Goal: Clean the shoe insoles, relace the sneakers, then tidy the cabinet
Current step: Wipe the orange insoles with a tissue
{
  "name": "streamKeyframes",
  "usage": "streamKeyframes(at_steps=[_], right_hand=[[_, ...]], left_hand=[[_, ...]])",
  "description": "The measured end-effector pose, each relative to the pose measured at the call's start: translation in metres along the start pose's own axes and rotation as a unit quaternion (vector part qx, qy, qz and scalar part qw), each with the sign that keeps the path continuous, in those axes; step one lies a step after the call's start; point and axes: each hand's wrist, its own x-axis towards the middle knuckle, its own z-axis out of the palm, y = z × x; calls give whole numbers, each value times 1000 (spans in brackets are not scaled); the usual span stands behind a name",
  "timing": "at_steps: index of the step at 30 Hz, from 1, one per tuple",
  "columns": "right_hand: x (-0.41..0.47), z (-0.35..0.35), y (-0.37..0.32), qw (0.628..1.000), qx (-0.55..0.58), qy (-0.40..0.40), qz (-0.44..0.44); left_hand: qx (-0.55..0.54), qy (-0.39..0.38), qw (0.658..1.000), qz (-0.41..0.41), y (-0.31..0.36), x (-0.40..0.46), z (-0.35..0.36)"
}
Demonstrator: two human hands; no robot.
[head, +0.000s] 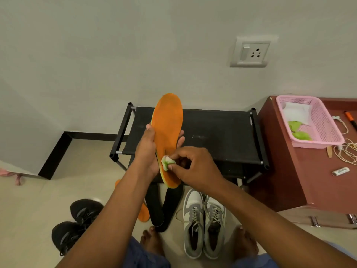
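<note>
Above a black rack (193,136), the insole (168,132) is held upright by left fingers (149,130) wrapped around it, steadied so the wipe (167,161), pinched in right fingers (174,165), can be rubbed near its heel.

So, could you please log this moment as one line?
left hand: holds orange foam insole | right hand: rubs green-white wipe on it

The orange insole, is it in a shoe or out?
Out. The left hand holds the orange insole up while the right hand wipes it.

Print on the small white tube (341,171) is too blurred to read
</note>
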Motion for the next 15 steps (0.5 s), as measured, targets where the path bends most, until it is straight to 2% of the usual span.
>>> streamKeyframes(at_steps=[3,5,9,12,15], right_hand=[[1,-1,-4,990,111,-82,23],[2,-3,-3,984,144,-107,22],[1,1,5,980,156,-119,47],[0,14,16,977,150,-124,87],[-1,29,29,972,125,-145,136]], left_hand=[[4,18,997,70,15,0,-3],[34,23,993,115,27,-6,-5],[190,13,964,185,48,-29,-25],[339,29,923,180,49,-41,-66],[443,68,887,114,26,-49,-129]])
